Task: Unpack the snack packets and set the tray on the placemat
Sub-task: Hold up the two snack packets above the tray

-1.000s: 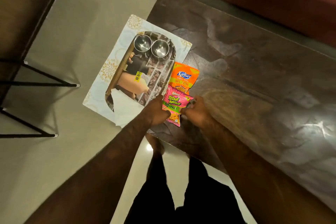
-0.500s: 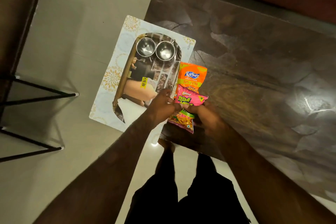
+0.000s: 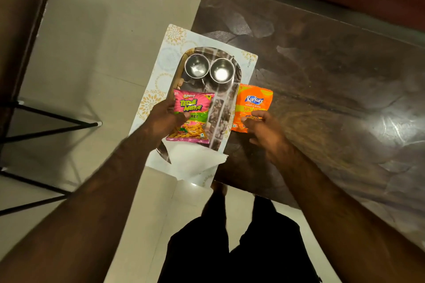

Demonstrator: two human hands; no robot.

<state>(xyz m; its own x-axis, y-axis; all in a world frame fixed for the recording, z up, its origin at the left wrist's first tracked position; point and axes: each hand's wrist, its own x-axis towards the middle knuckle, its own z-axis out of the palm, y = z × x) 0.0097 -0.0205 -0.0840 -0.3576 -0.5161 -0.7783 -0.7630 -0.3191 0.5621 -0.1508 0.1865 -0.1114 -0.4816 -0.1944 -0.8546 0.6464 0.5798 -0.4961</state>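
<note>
Hiding part of the tray [image 3: 236,76] under the pink packet [image 3: 190,117] and a white tissue [image 3: 195,161]. Sitting on the placemat [image 3: 165,57] at the bench [image 3: 322,76] corner, with two shiny cups [image 3: 197,66] at the far end. Hard to make out the picture printed on the tray.

Gripping the pink packet by its side in the left hand [image 3: 164,117], over the tray now, not over the bench edge as half a second ago. Pinching the near edge of the orange packet [image 3: 253,103] with the right hand [image 3: 264,128], no longer on the pink one. Lying flat on the bench just beside the tray, part covered by the fingers.
</note>
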